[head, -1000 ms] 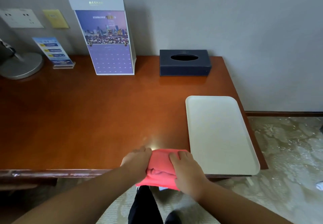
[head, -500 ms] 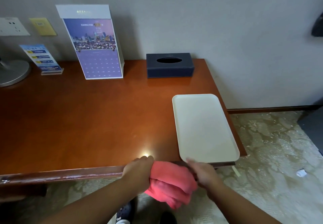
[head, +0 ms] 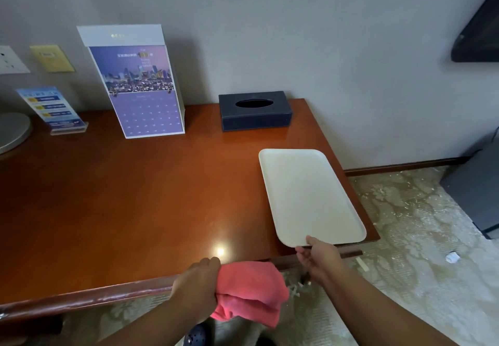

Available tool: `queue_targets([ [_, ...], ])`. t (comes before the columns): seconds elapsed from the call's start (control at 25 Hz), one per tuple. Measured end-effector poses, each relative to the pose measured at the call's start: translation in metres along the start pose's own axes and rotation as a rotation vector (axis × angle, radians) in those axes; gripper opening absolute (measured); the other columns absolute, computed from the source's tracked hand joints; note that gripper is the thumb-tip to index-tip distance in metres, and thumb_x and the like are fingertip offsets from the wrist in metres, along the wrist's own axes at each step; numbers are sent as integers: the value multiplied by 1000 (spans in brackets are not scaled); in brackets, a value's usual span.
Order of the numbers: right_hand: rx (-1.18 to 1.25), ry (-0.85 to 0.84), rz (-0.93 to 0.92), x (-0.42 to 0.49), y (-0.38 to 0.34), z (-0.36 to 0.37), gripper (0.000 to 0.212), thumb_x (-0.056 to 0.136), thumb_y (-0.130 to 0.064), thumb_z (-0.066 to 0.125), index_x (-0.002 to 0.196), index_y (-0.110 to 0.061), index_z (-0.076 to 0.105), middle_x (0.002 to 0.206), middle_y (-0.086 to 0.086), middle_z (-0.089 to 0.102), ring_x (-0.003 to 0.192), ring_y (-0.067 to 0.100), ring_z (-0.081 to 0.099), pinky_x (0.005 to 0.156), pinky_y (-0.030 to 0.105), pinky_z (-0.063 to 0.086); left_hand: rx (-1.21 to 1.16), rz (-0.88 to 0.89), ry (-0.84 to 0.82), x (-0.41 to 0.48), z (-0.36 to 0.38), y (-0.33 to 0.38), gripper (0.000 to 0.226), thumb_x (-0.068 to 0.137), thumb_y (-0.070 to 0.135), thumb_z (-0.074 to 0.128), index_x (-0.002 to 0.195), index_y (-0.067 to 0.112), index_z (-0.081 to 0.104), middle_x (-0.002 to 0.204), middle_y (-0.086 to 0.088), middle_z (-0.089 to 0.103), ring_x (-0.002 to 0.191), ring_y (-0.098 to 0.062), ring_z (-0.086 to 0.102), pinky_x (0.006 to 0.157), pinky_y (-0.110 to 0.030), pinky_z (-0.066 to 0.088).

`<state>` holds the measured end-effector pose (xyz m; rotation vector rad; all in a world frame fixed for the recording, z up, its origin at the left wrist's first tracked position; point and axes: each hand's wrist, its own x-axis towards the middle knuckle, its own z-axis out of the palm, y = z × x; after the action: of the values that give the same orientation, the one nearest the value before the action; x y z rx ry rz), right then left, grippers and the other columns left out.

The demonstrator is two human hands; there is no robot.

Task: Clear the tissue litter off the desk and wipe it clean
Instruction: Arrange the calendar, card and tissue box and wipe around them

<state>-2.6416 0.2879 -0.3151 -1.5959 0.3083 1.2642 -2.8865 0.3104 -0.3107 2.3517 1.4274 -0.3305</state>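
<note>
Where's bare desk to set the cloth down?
Biggest bare patch: desk middle, between calendar, tissue box, white tray and front edge. Left front is bare too, short of the lamp base. Crowded: back edge along the wall; right end, where right hand grips the tray.

Wall [head: 297,34]: plain pale grey, with a white socket plate [head: 10,60] and a yellow plate [head: 52,58] at left
Skirting [head: 405,166]: dark wood strip along the wall's foot
Floor: pale patterned carpet [head: 418,251] flecked with white
Desk [head: 121,197]: glossy reddish-brown wood, back edge against the wall
Light: small bright glare [head: 220,251] near the desk's front edge
Right edge: dark grey cabinet [head: 475,191] on the carpet
</note>
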Motion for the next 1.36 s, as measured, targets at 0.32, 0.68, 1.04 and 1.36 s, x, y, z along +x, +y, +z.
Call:
queue_targets([
  [0.32, -592, -343, -183, -47, 21, 62, 16, 98, -11, 46, 98, 1, 56, 57, 9, 58, 37, 10, 54, 39, 22, 46, -49, 22, -46, -12, -6, -42, 33, 76, 18, 58, 106, 19, 47, 107, 1, 56, 100, -18, 56, 79, -30, 44],
  [0.68, -1366, -641, -231, -49, 53, 193, 24, 100, -21, 41, 102, -5, 59, 66, 6, 52, 49, 12, 47, 47, 24, 44, -102, -88, -131, -39, 17, -108, 50, 76, 9, 56, 124, 13, 43, 126, -9, 49, 113, -29, 52, 89, -40, 46],
  [1.04, -1347, -402, -236, -37, 82, 217, 37, 99, -32, 42, 91, 2, 53, 60, 13, 58, 52, 19, 58, 47, 28, 52, -104, -141, -94, -36, 13, -138, 30, 80, 15, 53, 109, 15, 47, 114, -2, 55, 105, -21, 54, 80, -32, 45],
  [1.36, -1293, -430, -496, -43, 71, 159, 15, 90, -2, 54, 89, -15, 61, 85, 6, 64, 62, 15, 60, 53, 17, 47, -261, -3, -56, -15, 8, -95, 31, 75, 30, 52, 104, 19, 49, 107, 2, 61, 99, -21, 60, 75, -28, 43],
])
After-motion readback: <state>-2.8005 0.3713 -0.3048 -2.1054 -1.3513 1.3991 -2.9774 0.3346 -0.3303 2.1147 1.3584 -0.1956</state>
